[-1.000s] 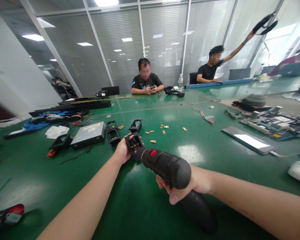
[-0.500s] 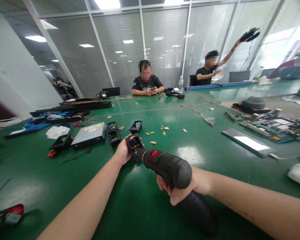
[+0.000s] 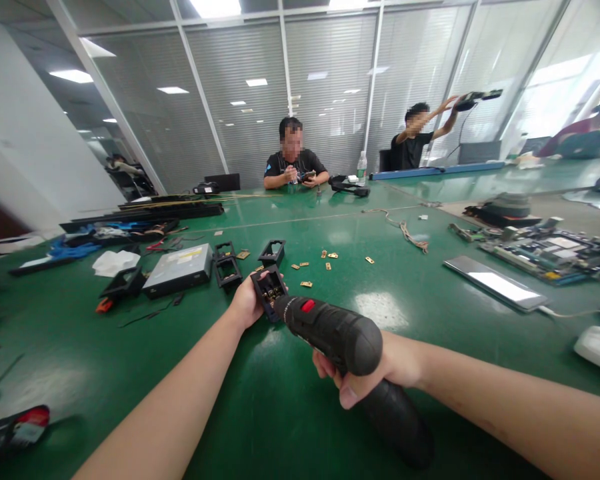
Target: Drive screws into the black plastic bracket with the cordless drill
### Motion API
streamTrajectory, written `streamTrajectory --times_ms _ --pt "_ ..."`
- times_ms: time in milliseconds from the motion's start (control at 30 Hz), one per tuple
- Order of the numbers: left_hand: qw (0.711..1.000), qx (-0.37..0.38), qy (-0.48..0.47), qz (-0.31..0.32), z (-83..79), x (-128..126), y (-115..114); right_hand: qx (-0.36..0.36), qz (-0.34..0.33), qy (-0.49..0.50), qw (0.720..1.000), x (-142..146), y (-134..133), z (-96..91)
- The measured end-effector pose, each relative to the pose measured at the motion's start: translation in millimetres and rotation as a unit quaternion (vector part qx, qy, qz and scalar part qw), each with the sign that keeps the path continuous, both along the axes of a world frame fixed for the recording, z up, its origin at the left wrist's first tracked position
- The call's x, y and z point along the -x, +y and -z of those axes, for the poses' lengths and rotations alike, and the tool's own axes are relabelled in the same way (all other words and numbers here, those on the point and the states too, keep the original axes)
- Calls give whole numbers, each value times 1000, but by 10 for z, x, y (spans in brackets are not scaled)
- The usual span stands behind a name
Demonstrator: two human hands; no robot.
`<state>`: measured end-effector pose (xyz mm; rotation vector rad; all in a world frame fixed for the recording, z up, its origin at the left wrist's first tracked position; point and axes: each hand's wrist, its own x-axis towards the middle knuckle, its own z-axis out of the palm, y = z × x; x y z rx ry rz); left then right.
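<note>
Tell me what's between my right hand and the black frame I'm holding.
The power drill: in the head view, its barrel runs from your right hand toward the black frame.

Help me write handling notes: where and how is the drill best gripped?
Probably take the drill by its handle, from the right: the handle slants down from the rear of the long body, well clear of the nose, which points at the black frame. The right hand holds it high on the handle, just under the body.
</note>
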<state>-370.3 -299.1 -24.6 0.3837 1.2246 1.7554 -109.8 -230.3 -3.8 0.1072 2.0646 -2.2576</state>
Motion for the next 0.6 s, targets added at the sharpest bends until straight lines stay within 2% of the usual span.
streamTrajectory --times_ms 600 --pt "1000 -1 15 8 19 17 1 17 -3 20 1000 1 -2 35"
